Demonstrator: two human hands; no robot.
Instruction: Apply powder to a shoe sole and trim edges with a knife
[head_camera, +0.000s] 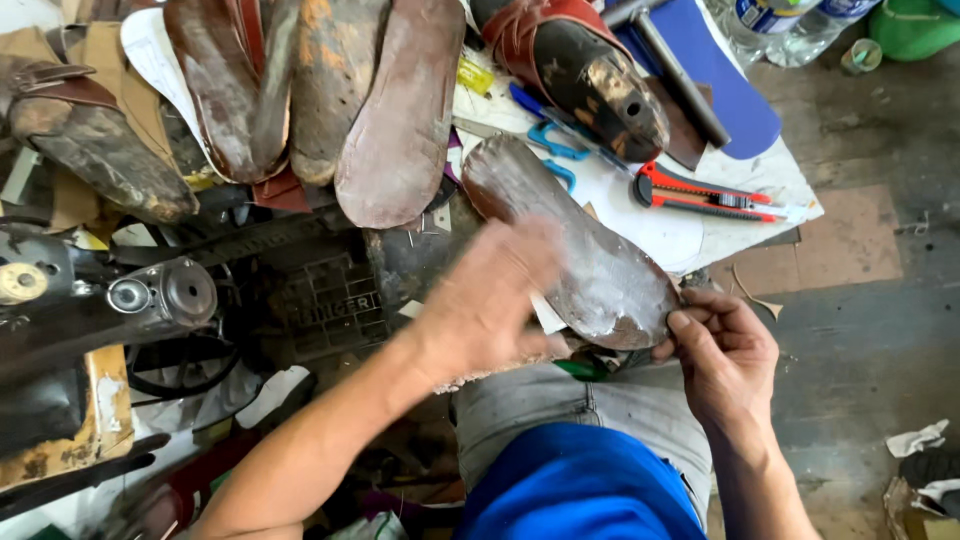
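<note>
Right hand (725, 355) fingers (690, 325) curled gripping sole (590, 260) edge, left hand (490, 295) flat atop

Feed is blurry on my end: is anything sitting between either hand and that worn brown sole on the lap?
Nothing visible. The left hand, motion-blurred, lies on the worn brown shoe sole, and the right hand grips its near end with fingertips on the edge. The red utility knife lies apart on the white sheet.

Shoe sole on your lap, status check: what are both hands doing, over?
Left hand blurred, flat on the brown shoe sole. Right hand grips its near end. Red utility knife lies just beyond, untouched.
</note>
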